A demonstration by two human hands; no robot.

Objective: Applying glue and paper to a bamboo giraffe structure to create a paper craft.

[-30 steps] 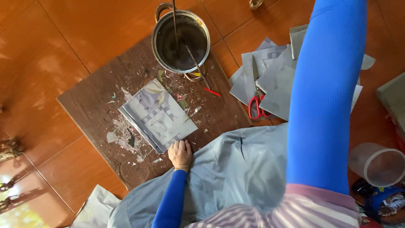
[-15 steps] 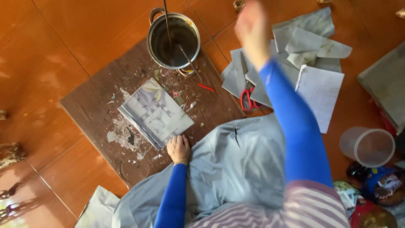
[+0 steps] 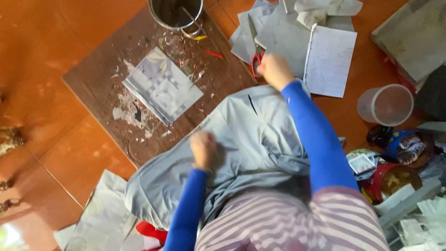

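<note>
1. A brown board (image 3: pixel 93 88) lies on the orange tiled floor, with a folded paper packet (image 3: pixel 162 86) on it and a metal pot (image 3: pixel 176 11) at its far edge.
2. The left hand (image 3: pixel 203 148) is curled into a fist on the grey cloth (image 3: pixel 251 139) over the person's lap; I cannot tell whether it holds anything.
3. The right hand (image 3: pixel 275 69) reaches to the red scissors (image 3: pixel 256 64) beside the loose papers (image 3: pixel 297 32), blurred, so its grip is unclear.
4. A clear plastic cup (image 3: pixel 385 104) stands well to the right.
</note>
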